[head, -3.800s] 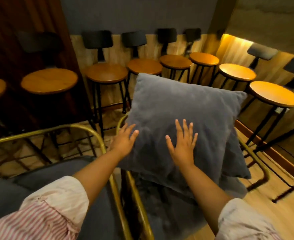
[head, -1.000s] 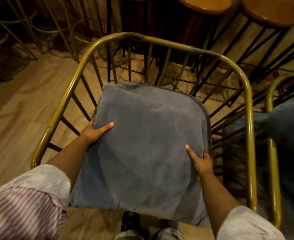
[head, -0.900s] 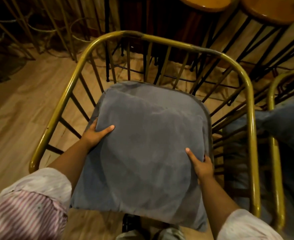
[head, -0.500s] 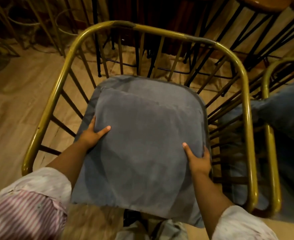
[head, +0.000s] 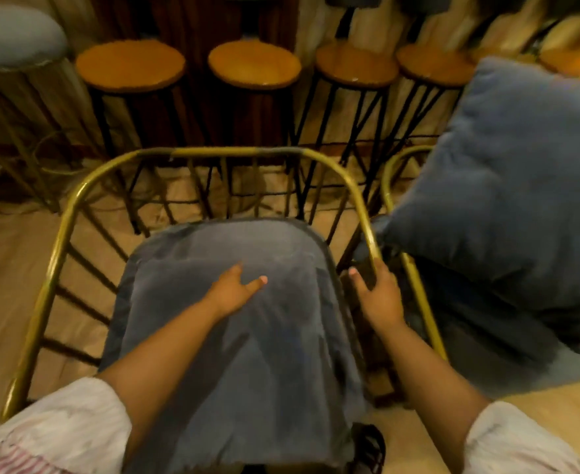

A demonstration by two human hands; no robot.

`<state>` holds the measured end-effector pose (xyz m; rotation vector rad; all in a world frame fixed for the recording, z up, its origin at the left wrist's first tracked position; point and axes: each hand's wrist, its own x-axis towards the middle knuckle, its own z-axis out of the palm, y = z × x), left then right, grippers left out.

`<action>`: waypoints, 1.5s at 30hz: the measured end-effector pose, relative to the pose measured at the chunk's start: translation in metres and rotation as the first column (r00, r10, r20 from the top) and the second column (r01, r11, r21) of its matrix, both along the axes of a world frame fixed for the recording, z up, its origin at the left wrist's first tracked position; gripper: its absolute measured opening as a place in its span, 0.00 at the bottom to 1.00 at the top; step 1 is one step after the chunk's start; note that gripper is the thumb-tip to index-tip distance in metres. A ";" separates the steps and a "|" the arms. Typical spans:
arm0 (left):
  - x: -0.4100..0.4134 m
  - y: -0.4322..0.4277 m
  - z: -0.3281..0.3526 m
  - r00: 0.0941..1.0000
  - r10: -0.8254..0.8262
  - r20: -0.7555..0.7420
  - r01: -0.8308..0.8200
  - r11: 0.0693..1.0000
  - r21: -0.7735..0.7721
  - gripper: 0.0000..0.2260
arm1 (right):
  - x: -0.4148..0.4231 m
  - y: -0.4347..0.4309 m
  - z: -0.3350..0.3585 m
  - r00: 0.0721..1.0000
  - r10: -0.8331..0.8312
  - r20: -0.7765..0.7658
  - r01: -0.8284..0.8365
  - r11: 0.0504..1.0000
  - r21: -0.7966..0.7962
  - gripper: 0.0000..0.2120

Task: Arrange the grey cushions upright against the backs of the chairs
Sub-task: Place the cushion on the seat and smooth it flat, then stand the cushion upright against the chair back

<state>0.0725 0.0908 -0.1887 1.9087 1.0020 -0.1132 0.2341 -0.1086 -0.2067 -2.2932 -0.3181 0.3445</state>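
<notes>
A grey cushion lies flat on the seat of a chair with a curved gold rail and dark spindles. My left hand rests on top of the cushion near its middle, fingers apart, holding nothing. My right hand is at the chair's right side, with thumb and fingers closed around the gold rail. A second grey cushion stands upright on the neighbouring gold chair to the right.
Several round wooden stools on black legs stand in a row just behind the chair backs. A grey padded stool is at the far left. Pale wooden floor lies left of the chair.
Both hands have let go of the cushion's sides. My left hand moved onto the cushion's top and my right hand moved to the right rail. The view has tilted up.
</notes>
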 end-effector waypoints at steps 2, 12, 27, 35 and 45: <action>0.047 -0.021 0.035 0.994 -0.089 0.061 0.088 0.996 0.029 0.31 | 0.034 -0.029 0.032 0.992 -0.070 0.107 0.065 0.996 0.054 0.32; 0.284 -0.137 0.124 0.851 -0.299 0.431 0.312 0.949 0.042 0.32 | 0.232 -0.189 0.133 0.771 -0.540 0.338 0.460 0.839 0.291 0.39; 0.473 -0.152 0.104 0.937 0.110 0.331 -0.054 0.983 -0.173 0.51 | 0.359 -0.280 0.084 0.875 -0.484 -0.008 0.422 0.753 0.505 0.57; 0.455 -0.162 0.105 0.884 0.227 0.410 -0.163 0.969 -0.185 0.51 | 0.359 -0.279 0.101 0.887 -0.453 -0.088 0.412 0.693 0.591 0.56; 0.344 -0.094 0.185 0.776 0.355 0.521 -0.339 0.932 -0.131 0.54 | 0.326 -0.182 0.183 0.970 -0.240 -0.036 0.196 0.686 0.701 0.44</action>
